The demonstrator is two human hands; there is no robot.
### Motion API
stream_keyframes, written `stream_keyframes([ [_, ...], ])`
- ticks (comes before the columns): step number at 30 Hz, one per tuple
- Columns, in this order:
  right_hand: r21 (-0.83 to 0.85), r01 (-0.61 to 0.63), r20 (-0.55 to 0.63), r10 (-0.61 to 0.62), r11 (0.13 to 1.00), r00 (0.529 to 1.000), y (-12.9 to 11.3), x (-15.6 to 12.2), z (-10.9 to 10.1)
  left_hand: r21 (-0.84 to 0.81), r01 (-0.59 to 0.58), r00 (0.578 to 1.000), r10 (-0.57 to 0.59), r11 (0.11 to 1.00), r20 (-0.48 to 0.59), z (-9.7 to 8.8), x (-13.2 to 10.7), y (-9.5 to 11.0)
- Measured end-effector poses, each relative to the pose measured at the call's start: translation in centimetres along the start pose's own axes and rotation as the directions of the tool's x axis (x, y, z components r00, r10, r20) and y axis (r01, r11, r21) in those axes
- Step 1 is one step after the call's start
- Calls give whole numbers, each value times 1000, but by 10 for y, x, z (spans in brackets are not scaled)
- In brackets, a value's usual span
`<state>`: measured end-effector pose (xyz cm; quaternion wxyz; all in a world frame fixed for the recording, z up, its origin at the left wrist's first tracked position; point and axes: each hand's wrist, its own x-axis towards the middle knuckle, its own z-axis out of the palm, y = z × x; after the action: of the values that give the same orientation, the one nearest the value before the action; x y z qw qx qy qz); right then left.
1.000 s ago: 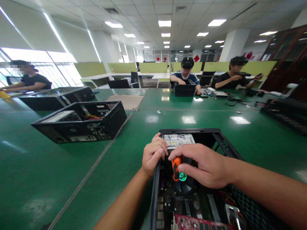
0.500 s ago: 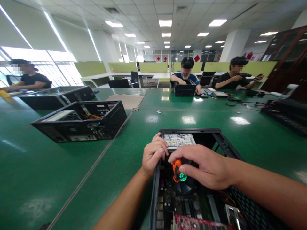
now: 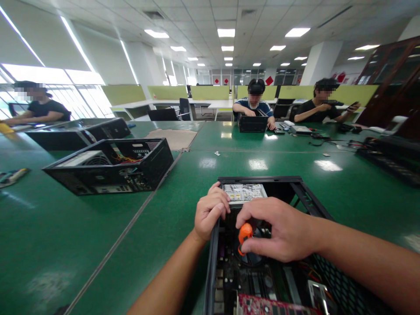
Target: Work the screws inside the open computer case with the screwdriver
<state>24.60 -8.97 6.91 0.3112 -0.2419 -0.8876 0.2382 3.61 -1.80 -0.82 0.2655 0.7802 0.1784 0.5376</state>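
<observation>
An open black computer case (image 3: 297,189) lies on the green table in front of me, its boards and cooler fan showing. My right hand (image 3: 278,229) is closed around an orange-handled screwdriver (image 3: 244,234), which points down into the case over the fan. My left hand (image 3: 210,210) curls over the case's left wall, fingers closed on its edge beside the silver power supply (image 3: 244,192). A red expansion card (image 3: 272,305) shows at the bottom.
A second open black case (image 3: 111,166) lies to the left, with more black cases (image 3: 78,133) behind it. Small tools (image 3: 11,176) lie at the far left edge. Three other people sit at the far tables; cables and parts (image 3: 324,140) lie at the right.
My right hand has turned on the screwdriver and shifted slightly right, so the handle's green end cap is now hidden. Small tools have come into view at the far left. My left hand has stayed put.
</observation>
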Motion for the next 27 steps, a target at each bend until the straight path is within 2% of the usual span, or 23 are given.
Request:
stream_keyframes([
  [7, 19, 49, 33, -50, 999, 998, 2, -3, -3, -10, -25, 1000, 25, 1000, -8, 1, -1, -3],
  [19, 6, 69, -7, -69, 998, 998, 11, -1, 4, 9, -12, 1000, 12, 1000, -11, 1, -2, -2],
  [23, -14, 34, -27, -34, 999, 999, 1, -3, -5, 25, 2, 1000, -2, 1000, -3, 0, -2, -3],
  [27, 37, -110, -151, 114, 993, 982, -10, -19, -24, 26, -2, 1000, 2, 1000, -1, 0, -1, -1],
])
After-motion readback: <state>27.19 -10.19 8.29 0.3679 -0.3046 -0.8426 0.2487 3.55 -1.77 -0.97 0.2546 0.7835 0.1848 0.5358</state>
